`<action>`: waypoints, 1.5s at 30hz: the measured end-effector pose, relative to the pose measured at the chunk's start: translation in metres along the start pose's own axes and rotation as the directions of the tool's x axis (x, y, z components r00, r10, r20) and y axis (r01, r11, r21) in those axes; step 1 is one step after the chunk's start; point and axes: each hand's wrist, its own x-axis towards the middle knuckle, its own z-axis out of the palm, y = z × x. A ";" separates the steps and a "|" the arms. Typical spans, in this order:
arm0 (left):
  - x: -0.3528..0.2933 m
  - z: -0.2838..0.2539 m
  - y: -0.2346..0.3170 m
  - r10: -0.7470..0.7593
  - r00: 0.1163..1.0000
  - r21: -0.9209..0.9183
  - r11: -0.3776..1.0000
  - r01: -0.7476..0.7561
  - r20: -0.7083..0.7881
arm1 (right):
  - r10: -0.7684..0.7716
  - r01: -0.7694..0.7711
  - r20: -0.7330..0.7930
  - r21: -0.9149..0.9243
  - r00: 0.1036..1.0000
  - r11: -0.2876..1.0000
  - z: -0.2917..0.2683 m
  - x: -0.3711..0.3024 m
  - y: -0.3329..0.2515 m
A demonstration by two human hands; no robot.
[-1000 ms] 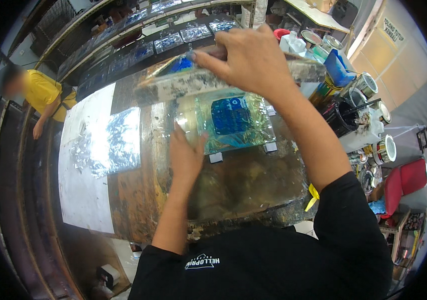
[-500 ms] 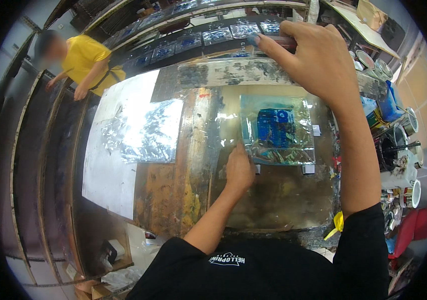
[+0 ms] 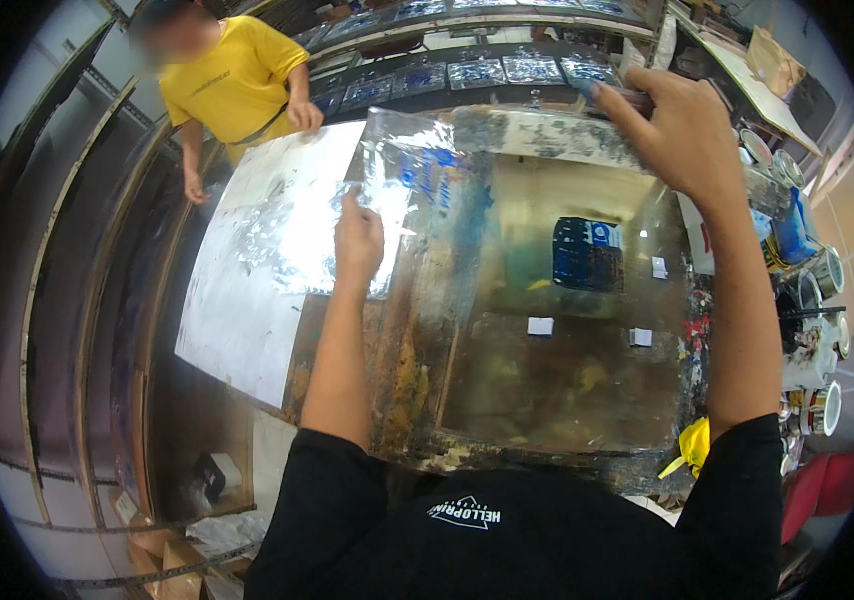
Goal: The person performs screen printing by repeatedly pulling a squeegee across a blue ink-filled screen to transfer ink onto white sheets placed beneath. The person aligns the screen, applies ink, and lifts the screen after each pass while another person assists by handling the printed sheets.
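Note:
My left hand (image 3: 359, 245) is closed, pinching a clear plastic sheet (image 3: 432, 178) with blue print. The sheet is partly lifted and curls above the white board (image 3: 237, 340), where another shiny clear sheet (image 3: 267, 250) seems to lie; glare hides where they overlap. My right hand (image 3: 682, 130) is raised at the far right of the work surface, its fingers curled round a dark reddish-brown edge or handle (image 3: 637, 98), mostly hidden. The thumb tip is stained blue. Below it, a dark blue printed patch (image 3: 587, 258) shows on the glossy brownish work surface (image 3: 547, 400), between small white tabs (image 3: 540, 326).
A person in a yellow shirt (image 3: 237, 80) stands at the far left by the white board. Printed sheets (image 3: 477, 73) lie in rows on racks behind. Paint cans (image 3: 824, 268) and a yellow cloth (image 3: 689, 448) line the right side. Tall racks (image 3: 97, 290) stand left.
My left hand has carried the blue-printed plastic sheet leftward off the work surface to the white board, uncovering the dark blue patch. My right hand stays raised. The person in yellow has come closer.

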 end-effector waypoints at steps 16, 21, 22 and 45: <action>-0.076 -0.024 -0.070 -0.121 0.960 0.237 0.970 0.060 0.253 | 0.032 -0.031 -0.017 0.095 0.999 0.995 0.002 0.005 0.001; -0.061 -0.027 -0.014 -0.196 0.906 0.190 0.973 0.132 0.374 | -0.010 0.010 -0.009 0.005 1.000 1.000 0.004 0.003 0.002; -0.067 -0.013 0.001 -0.217 0.829 0.203 0.971 0.128 0.515 | -0.014 0.014 0.005 0.037 1.000 0.999 0.004 0.002 0.002; -0.198 0.187 0.212 0.516 0.571 -0.126 0.802 -0.583 0.639 | -0.053 0.042 0.097 0.119 0.994 0.992 -0.006 0.017 0.009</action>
